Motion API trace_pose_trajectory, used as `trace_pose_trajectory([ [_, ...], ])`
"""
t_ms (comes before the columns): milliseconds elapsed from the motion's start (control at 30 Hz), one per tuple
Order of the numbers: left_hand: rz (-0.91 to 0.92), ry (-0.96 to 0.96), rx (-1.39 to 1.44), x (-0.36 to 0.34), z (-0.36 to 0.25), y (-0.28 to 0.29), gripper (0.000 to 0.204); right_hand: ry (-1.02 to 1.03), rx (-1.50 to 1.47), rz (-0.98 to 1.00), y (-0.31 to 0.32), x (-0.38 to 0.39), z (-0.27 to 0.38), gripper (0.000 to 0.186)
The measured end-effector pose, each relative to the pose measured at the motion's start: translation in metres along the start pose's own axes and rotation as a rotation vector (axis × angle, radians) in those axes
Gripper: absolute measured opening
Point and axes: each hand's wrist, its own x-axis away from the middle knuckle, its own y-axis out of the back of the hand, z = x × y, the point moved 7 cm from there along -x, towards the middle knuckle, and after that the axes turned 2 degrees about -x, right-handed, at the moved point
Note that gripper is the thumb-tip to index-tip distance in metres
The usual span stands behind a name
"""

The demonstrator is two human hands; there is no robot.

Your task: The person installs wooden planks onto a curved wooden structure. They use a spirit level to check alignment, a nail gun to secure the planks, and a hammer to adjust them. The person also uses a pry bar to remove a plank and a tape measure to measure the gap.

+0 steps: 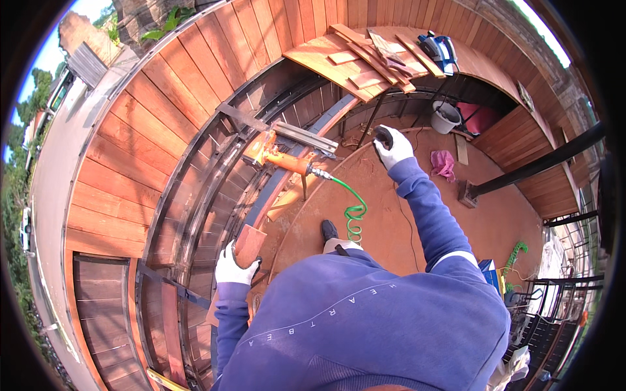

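My left hand, in a white glove with dark grip, is closed on the end of a short reddish wooden board lying along the dark metal frame. My right hand, gloved the same way, is raised out over the floor with its fingers curled together; whatever is in them, if anything, is too small to make out. Between the hands, beyond the board, an orange nail gun rests on the frame. A green coiled air hose runs down from its metal fitting. Beside the gun lies a slotted metal bar.
Wood-clad curved benches surround the reddish floor. On the far bench lie loose planks and a blue and white power tool. A grey bucket, a pink cloth and a slanting black post stand to the right.
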Motion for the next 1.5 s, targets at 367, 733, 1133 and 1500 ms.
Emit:
trace_pose_trajectory([
  [367, -0.002, 0.244, -0.268, 0.016, 0.037, 0.001, 0.078, -0.101, 1.097, 0.209, -0.007, -0.300, -0.183, 0.075],
  [733, -0.077, 0.516, -0.255, 0.122, 0.000, -0.019, 0.082, -0.076, 0.795, 0.151, -0.027, -0.389, -0.265, 0.046],
  [1133, -0.338, 0.733, -0.205, 0.209, 0.046, 0.027, 0.082, 0.343, -0.114, -0.290, 0.044, -0.269, -0.014, 0.031],
  [1500, -0.294, 0.617, -0.479, 0.150, 0.233, 0.136, 0.079, 0.344, -1.105, 0.320, -0.040, -0.007, 0.177, 0.027],
])
